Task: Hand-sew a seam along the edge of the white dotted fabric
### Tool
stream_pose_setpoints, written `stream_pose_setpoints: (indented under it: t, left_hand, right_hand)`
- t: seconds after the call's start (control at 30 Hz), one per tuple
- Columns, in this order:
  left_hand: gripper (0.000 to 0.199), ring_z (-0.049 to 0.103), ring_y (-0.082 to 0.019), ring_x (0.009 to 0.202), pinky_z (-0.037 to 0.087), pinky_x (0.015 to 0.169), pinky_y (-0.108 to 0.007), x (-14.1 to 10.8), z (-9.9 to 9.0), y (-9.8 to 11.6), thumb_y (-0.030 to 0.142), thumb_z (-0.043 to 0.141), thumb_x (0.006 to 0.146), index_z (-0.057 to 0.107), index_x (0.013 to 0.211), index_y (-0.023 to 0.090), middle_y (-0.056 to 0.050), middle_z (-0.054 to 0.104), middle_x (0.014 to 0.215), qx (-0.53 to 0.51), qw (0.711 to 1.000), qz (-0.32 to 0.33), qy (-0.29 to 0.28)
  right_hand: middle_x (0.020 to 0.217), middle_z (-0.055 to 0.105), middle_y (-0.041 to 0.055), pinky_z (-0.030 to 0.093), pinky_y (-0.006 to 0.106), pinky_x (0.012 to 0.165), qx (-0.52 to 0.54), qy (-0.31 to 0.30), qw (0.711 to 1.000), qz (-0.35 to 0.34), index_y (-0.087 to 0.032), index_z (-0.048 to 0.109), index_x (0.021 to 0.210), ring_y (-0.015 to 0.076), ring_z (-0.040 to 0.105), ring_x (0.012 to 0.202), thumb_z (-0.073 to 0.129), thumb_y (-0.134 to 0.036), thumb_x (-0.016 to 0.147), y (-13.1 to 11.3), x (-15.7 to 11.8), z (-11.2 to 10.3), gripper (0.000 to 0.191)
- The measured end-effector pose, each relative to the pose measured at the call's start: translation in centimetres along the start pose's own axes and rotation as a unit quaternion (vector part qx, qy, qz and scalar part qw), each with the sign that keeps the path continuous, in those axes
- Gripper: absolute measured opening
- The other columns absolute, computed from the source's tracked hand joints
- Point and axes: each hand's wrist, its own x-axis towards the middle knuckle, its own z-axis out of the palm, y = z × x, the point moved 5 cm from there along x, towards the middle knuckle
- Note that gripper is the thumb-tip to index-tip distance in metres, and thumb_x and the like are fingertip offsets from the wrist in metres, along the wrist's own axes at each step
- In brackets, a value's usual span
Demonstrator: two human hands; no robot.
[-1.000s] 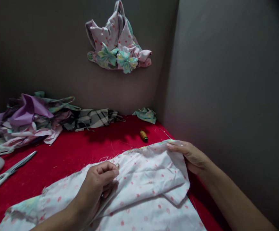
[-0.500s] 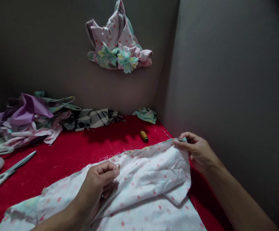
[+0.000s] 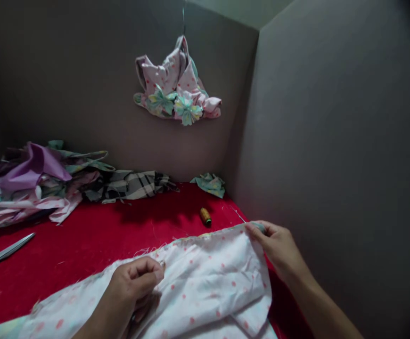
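A white cloth with red dots (image 3: 205,278) spreads across the red-covered table (image 3: 95,245), its far edge frayed and lined with a green and yellow strip. At that edge's right end, my right hand (image 3: 275,247) pinches the cloth between thumb and fingers. A thin needle-like sliver (image 3: 238,215) sticks out just beyond those fingertips. My left hand (image 3: 134,287) is closed in a pinch above the cloth's middle. Beside its fingertips shows a tiny loop (image 3: 162,264); what the fingers grip is too small to make out.
A brown thread spool (image 3: 205,216) lies beyond the cloth. Scissors (image 3: 7,254) lie at left, below a heap of fabric scraps (image 3: 38,174). Plaid cloth (image 3: 130,184) and a green scrap (image 3: 210,183) line the back wall. A dotted garment with flowers (image 3: 176,89) hangs above.
The view has tilted up and shifted, so the table things and both hands sit lower and further left. Both hands keep about the same pinch and place on the cloth.
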Motion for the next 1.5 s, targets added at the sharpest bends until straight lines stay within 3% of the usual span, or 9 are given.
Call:
stream_pose_setpoints:
  t: [0.3,0.43,0.57,0.73,0.87,1.1,1.3,1.37,1.5]
  left_hand:
    - [0.030,0.017,-0.001,0.033,0.012,0.032,-0.013,0.2,0.1,0.0,0.039,0.063,0.062,0.049,0.054,0.014,0.009,0.024,0.036,0.031,0.999,-0.006,-0.003]
    - [0.031,0.016,-0.001,0.032,0.012,0.031,-0.013,0.3,0.1,0.1,0.041,0.063,0.062,0.048,0.054,0.014,0.009,0.025,0.035,0.028,0.999,-0.020,-0.005]
    - [0.031,0.015,-0.002,0.032,0.014,0.029,-0.014,0.5,0.1,0.0,0.040,0.060,0.065,0.044,0.054,0.016,0.009,0.023,0.037,-0.030,0.999,-0.022,-0.017]
    - [0.022,0.016,-0.002,0.032,0.018,0.029,-0.015,0.7,-0.1,-0.2,0.035,0.057,0.068,0.048,0.065,0.016,0.010,0.026,0.040,-0.041,0.999,-0.009,-0.023]
    - [0.019,0.025,-0.004,0.036,0.027,0.033,-0.016,0.8,-0.4,0.3,0.030,0.054,0.070,0.049,0.082,0.016,0.008,0.032,0.045,-0.098,0.995,-0.003,-0.004]
    - [0.014,0.043,-0.007,0.045,0.038,0.044,-0.016,1.1,-5.7,7.7,0.011,0.051,0.066,0.053,0.079,0.013,0.003,0.046,0.053,-0.091,0.978,0.111,0.155]
    - [0.021,0.048,-0.007,0.057,0.038,0.053,-0.014,-1.2,-9.7,14.7,0.012,0.054,0.064,0.056,0.084,0.016,0.002,0.053,0.067,0.055,0.897,0.301,0.318]
    - [0.017,0.048,-0.008,0.058,0.036,0.052,-0.015,-1.2,-8.2,14.7,0.019,0.057,0.065,0.058,0.082,0.018,0.003,0.055,0.067,0.201,0.893,0.279,0.290]
    - [0.015,0.048,-0.011,0.056,0.034,0.051,-0.020,0.2,-2.0,9.6,0.028,0.050,0.071,0.059,0.066,0.017,0.001,0.055,0.059,0.428,0.893,0.137,0.012]
  right_hand:
    - [0.044,0.047,-0.0061,0.035,0.021,0.040,0.237,-0.035,0.962,0.131,-0.020,0.045,0.060,0.0100,0.044,0.039,0.065,-0.043,0.059,1.6,-1.4,3.6,0.031]
    - [0.050,0.048,-0.0069,0.036,0.019,0.040,0.221,-0.091,0.955,0.174,-0.020,0.045,0.068,0.0084,0.044,0.042,0.068,-0.037,0.057,1.3,-2.4,4.4,0.031]
    - [0.060,0.056,-0.0047,0.042,0.021,0.046,0.116,-0.152,0.964,0.184,-0.020,0.050,0.094,0.0126,0.053,0.054,0.077,-0.019,0.040,1.1,-2.8,4.9,0.060]
    - [0.061,0.061,0.0017,0.042,0.023,0.054,0.069,-0.172,0.966,0.178,-0.013,0.061,0.069,0.0152,0.056,0.059,0.070,-0.029,0.054,2.1,-2.5,5.8,0.024]
    - [0.058,0.062,0.0044,0.043,0.029,0.056,0.099,-0.185,0.952,0.224,-0.011,0.063,0.069,0.0189,0.057,0.057,0.065,-0.040,0.058,2.2,-2.7,6.5,0.031]
    - [0.062,0.064,0.0042,0.042,0.027,0.057,0.052,-0.183,0.962,0.198,-0.013,0.064,0.065,0.0187,0.055,0.060,0.062,-0.039,0.060,2.6,-2.2,6.6,0.027]
    - [0.064,0.065,0.0052,0.041,0.026,0.058,0.014,-0.135,0.975,0.176,-0.012,0.065,0.067,0.0187,0.054,0.061,0.065,-0.040,0.058,3.6,-1.6,6.1,0.030]
    - [0.065,0.065,0.0055,0.041,0.027,0.059,0.021,-0.141,0.974,0.178,-0.012,0.065,0.068,0.0192,0.054,0.062,0.063,-0.041,0.059,3.7,-1.6,6.1,0.031]
    - [0.063,0.062,0.0042,0.040,0.026,0.058,0.014,-0.132,0.977,0.165,-0.011,0.064,0.067,0.0177,0.052,0.061,0.063,-0.040,0.061,3.6,-1.6,6.0,0.029]
